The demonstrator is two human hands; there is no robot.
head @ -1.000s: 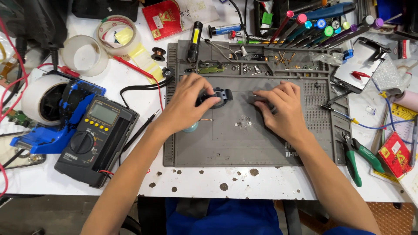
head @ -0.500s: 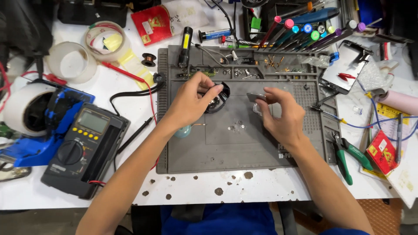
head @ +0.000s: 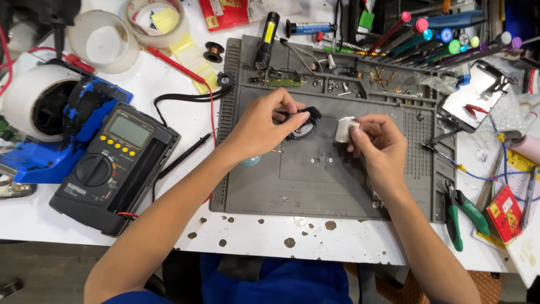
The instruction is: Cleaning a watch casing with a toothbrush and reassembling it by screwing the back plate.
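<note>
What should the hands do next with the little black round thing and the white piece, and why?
Probably bring the white piece, pinched in the right hand, over to the black round part held by the left hand. They sit close together, apart, above the grey mat.

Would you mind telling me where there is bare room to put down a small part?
The lower half of the grey work mat is bare, between both wrists and its front edge. The white bench strip between the black multimeter and mat holds only cables. The mat's top trays are crowded.
</note>
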